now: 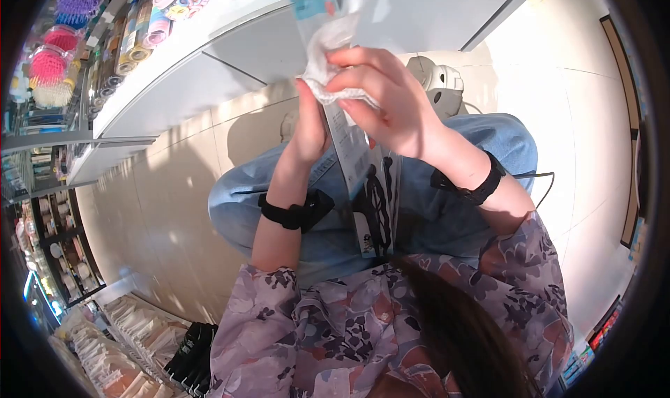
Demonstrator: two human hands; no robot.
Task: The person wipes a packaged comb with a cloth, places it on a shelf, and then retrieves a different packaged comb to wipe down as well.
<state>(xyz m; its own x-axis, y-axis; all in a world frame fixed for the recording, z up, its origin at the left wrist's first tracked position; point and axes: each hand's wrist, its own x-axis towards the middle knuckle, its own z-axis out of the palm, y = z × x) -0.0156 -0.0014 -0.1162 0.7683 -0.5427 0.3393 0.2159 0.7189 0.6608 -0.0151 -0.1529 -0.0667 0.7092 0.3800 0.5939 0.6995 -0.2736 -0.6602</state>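
Note:
A long flat clear package with a blue-topped card and dark items inside stands tilted in front of my lap. My left hand grips its left side, thumb up along the edge. A crumpled white wipe lies against the upper part of the package. My right hand has its fingers bent around this wipe and presses it onto the package. The kind of the dark items in the pack's lower end is hard to make out.
White shelf fronts run across the top. Hairbrushes and rolled goods hang at upper left. Packed garments fill the lower left. My crossed legs in jeans rest on the tiled floor; a shoe shows beyond.

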